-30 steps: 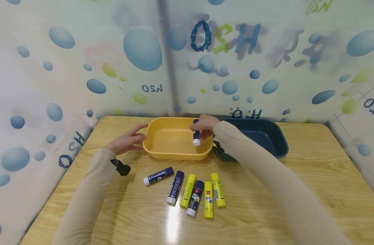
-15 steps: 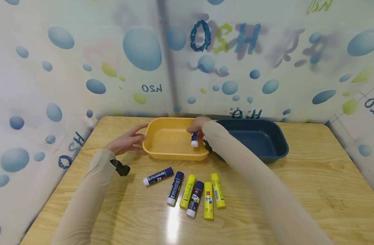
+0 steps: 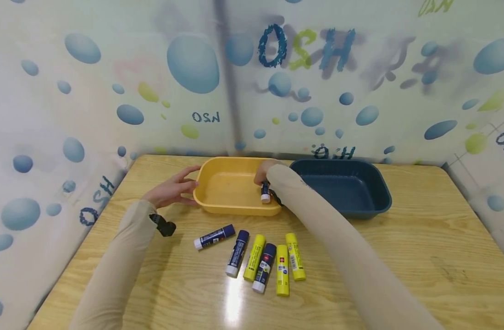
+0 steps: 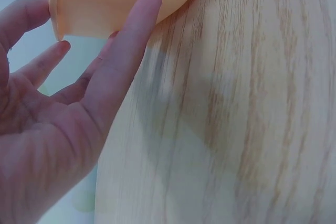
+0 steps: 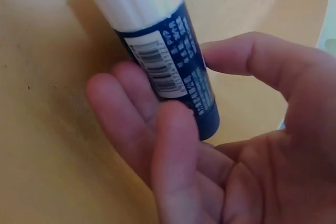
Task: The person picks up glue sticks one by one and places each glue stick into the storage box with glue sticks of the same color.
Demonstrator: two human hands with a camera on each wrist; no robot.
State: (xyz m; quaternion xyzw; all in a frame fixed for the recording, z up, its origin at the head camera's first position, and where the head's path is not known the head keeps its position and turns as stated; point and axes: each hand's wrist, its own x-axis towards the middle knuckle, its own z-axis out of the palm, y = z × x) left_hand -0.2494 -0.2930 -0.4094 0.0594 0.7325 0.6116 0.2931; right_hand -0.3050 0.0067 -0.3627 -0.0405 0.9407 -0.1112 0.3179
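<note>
In the head view my right hand (image 3: 265,171) reaches into the right end of a yellow plastic tray (image 3: 235,210). It grips a navy glue stick (image 3: 265,191) with a white end toward me. The right wrist view shows thumb and fingers around the stick's navy body (image 5: 176,61), its barcode label showing, over the tray's yellow floor (image 5: 42,145). My left hand (image 3: 172,189) touches the tray's left rim with extended fingers; the left wrist view has one fingertip (image 4: 149,4) against the tray's outer wall (image 4: 100,3).
In front of the trays lie several glue sticks: a navy one (image 3: 214,237) at the left, other navy ones, and yellow ones such as this yellow stick (image 3: 282,270). A dark blue tray (image 3: 365,213) stands right of the yellow one. A patterned wall covering (image 3: 252,91) rises behind the table (image 3: 421,256).
My right hand has moved left and slightly lower into the yellow tray with the navy glue stick. The left hand stays at the rim, and the sticks on the table have not moved.
</note>
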